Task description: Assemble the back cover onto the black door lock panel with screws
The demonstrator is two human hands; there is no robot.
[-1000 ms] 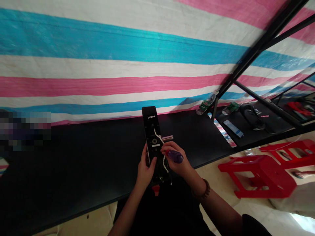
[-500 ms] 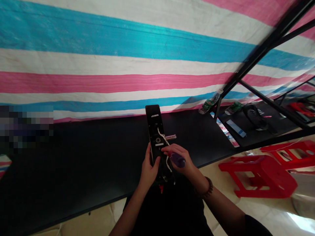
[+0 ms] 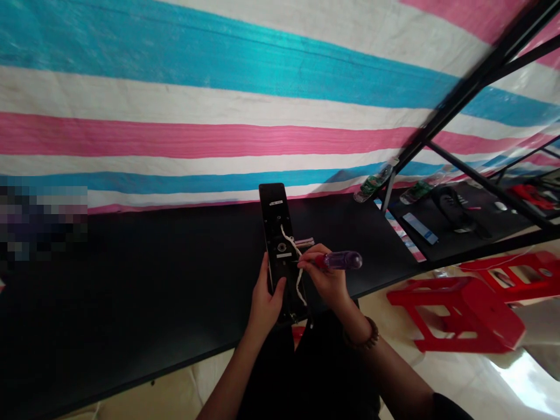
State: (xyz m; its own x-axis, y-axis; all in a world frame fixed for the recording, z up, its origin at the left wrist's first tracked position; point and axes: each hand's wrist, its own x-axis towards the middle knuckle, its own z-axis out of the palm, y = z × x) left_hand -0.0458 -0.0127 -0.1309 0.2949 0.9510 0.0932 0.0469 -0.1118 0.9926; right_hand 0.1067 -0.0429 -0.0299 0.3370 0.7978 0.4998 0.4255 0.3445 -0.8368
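Observation:
A long black panel (image 3: 273, 216), like the back of a door lock, stands at the table's front edge with its far end raised toward the striped sheet. Small white labels and a round fitting show on its face, and a white cable (image 3: 299, 284) runs down its right side. My left hand (image 3: 266, 294) grips the panel's left edge, thumb on the face. In my right hand (image 3: 326, 280) is a screwdriver (image 3: 343, 260) with a purple and red handle, lying nearly level. Its thin shaft points left at the panel; whether the tip touches is too small to tell.
The black table (image 3: 131, 291) runs along a striped plastic sheet (image 3: 175, 140). A pinkish strip-like object (image 3: 305, 242) lies behind my right hand. Rightward are a plastic bottle (image 3: 374, 184), a black metal frame (image 3: 464, 93), a phone (image 3: 420, 228) and a red stool (image 3: 459, 315).
My right hand has tilted the screwdriver from pointing toward me to lying nearly level, handle out to the right. My left hand still holds the panel in about the same place.

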